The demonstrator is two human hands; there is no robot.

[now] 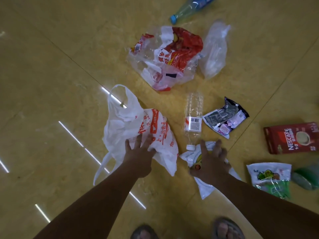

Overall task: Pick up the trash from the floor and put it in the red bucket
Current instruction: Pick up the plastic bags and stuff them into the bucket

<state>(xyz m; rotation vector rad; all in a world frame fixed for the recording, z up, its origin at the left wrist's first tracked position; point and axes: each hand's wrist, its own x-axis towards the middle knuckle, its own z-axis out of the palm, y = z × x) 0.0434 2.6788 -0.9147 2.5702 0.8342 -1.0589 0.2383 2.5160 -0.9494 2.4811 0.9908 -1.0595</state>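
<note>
My left hand [139, 156] reaches down with fingers spread onto a white plastic bag with orange print [131, 128] lying on the floor. My right hand [211, 161] hovers with fingers spread over a white wrapper [204, 186] and covers most of it. A clear empty bottle [193, 118] with a white cap lies between the two hands, pointing toward me. The red bucket is out of view.
Farther off lie a red-and-clear bag [165, 56], a clear bag [214, 50], a blue-capped bottle [189, 7], a dark foil packet [226, 116], a red Nescafe box [291, 138], a green-white packet [271, 178] and a green object [305, 178]. My sandalled feet [227, 228] stand below. The yellow floor is glossy.
</note>
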